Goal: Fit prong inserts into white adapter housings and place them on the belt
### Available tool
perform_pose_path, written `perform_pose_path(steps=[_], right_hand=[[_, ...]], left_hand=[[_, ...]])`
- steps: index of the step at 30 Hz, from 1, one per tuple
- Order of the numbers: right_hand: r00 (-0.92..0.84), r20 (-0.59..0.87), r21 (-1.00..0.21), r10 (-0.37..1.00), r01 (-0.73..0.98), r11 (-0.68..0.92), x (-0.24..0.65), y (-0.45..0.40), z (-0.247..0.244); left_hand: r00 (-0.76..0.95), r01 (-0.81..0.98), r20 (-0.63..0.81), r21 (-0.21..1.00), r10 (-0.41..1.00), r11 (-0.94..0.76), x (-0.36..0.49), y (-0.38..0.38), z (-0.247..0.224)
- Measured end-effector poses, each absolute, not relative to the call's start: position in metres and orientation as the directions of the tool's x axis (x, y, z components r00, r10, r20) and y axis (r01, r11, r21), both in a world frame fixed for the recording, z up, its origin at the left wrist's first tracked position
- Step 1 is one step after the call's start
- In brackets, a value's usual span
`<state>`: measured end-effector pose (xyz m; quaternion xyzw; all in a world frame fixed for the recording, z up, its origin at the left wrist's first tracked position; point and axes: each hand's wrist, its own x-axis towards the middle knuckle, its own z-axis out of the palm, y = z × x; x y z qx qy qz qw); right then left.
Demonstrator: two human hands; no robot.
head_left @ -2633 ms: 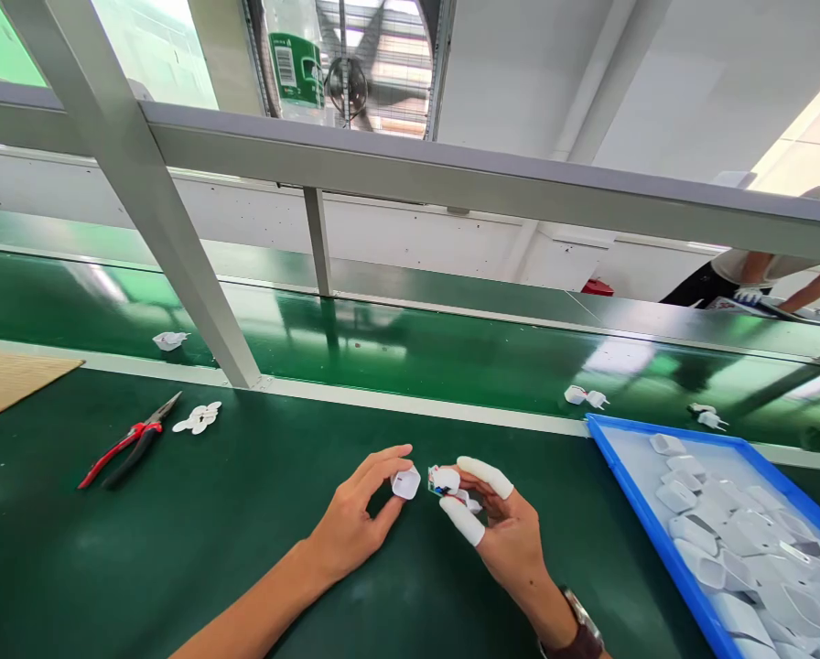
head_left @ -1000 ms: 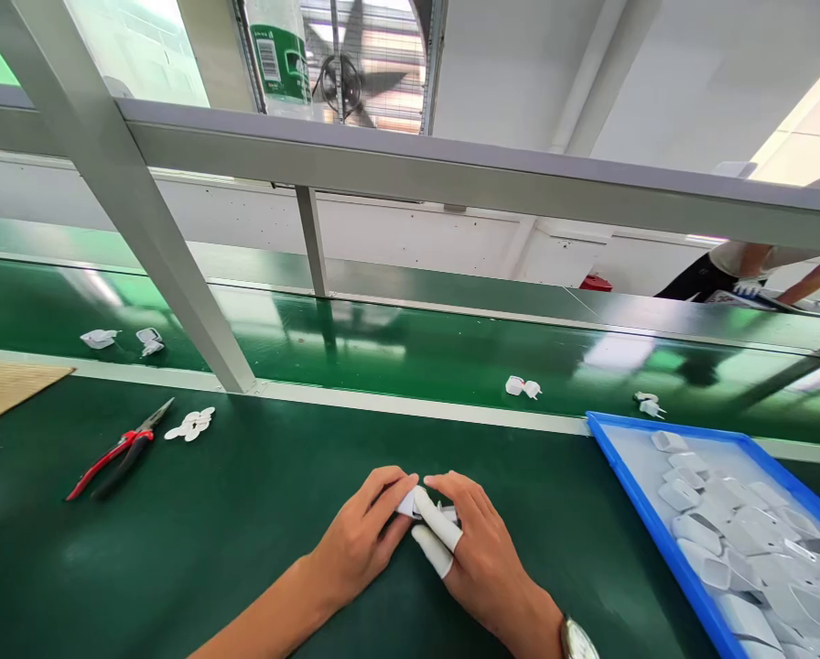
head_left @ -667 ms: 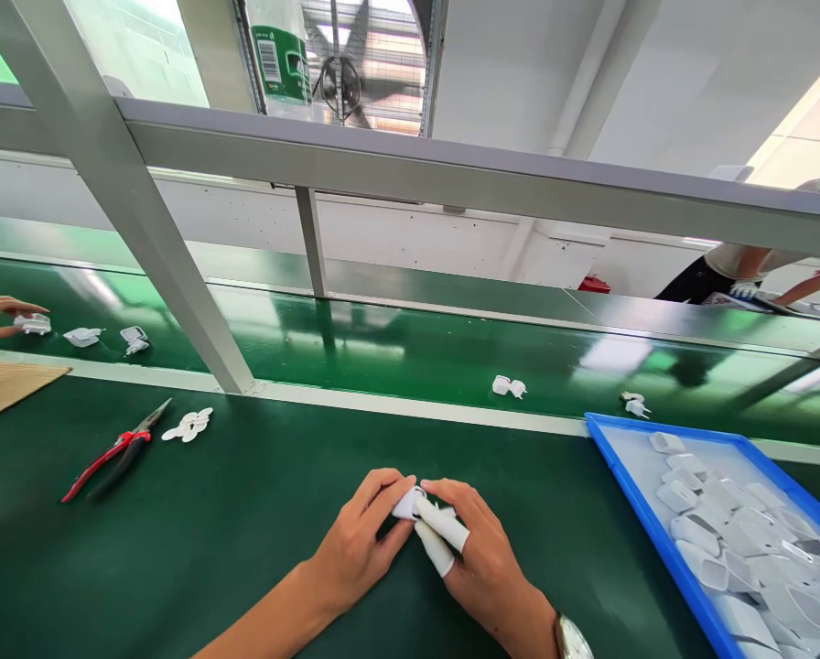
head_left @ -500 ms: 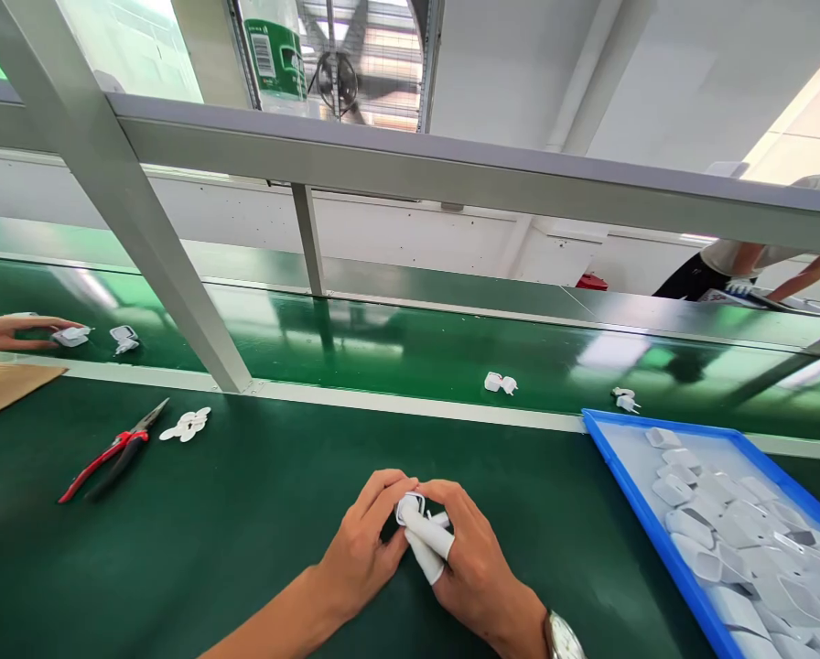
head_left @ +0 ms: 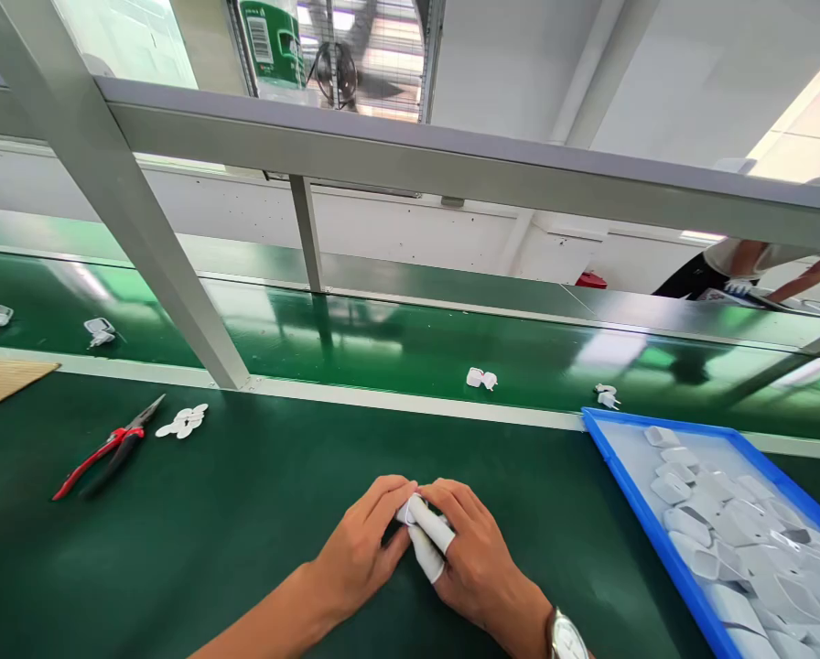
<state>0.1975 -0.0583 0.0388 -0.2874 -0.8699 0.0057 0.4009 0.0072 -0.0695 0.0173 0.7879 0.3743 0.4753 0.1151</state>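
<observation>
Both hands meet low in the middle of the head view, over the green work surface [head_left: 265, 494]. My left hand [head_left: 355, 554] is closed on a small white plastic housing [head_left: 404, 513], with fingertips on its top and thumb beneath. From the other side my right hand [head_left: 482, 572] grips the same housing. White finger cots [head_left: 432, 525] cover its thumb and a finger, which press against the piece. Fingers hide most of the housing, so its inside cannot be made out.
At right, a blue tray [head_left: 647, 531] bears many white plastic covers [head_left: 726, 522]. Red-and-black pliers [head_left: 118, 444] lie at left beside flat white discs [head_left: 183, 421]. Several white parts [head_left: 482, 378] ride the green belt [head_left: 396, 352] behind. A slanted metal post [head_left: 142, 220] stands left; a person [head_left: 746, 265] works far right.
The parts on the belt have shifted left. Another person's hand at the left edge has gone from view. My fingers now cover more of the housing, whose open end no longer shows.
</observation>
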Motion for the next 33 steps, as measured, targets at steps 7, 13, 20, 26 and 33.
perform_pose_path(steps=[7, 13, 20, 26, 33], right_hand=[[-0.475, 0.747, -0.192, 0.466, 0.517, 0.834, 0.200, -0.057, 0.030], [-0.499, 0.718, -0.200, 0.485, 0.520, 0.831, 0.198, -0.060, 0.029], [-0.255, 0.530, -0.730, 0.809, 0.347, 0.588, 0.199, -0.052, 0.027], [-0.341, 0.070, -0.998, 0.937, -0.019, 0.068, 0.198, -0.050, 0.022], [-0.362, 0.075, -0.993, 0.929, 0.054, 0.101, 0.191, -0.048, 0.022]], left_hand=[[0.247, 0.468, 0.635, 0.584, 0.732, -0.664, 0.004, -0.065, 0.016], [0.273, 0.450, 0.649, 0.566, 0.710, -0.691, 0.005, -0.067, 0.016], [0.200, 0.423, 0.580, 0.676, 0.789, -0.604, 0.008, -0.066, 0.019], [0.216, 0.459, 0.702, 0.540, 0.678, -0.706, 0.010, -0.066, 0.021], [0.249, 0.471, 0.711, 0.505, 0.658, -0.724, 0.000, -0.059, 0.018]])
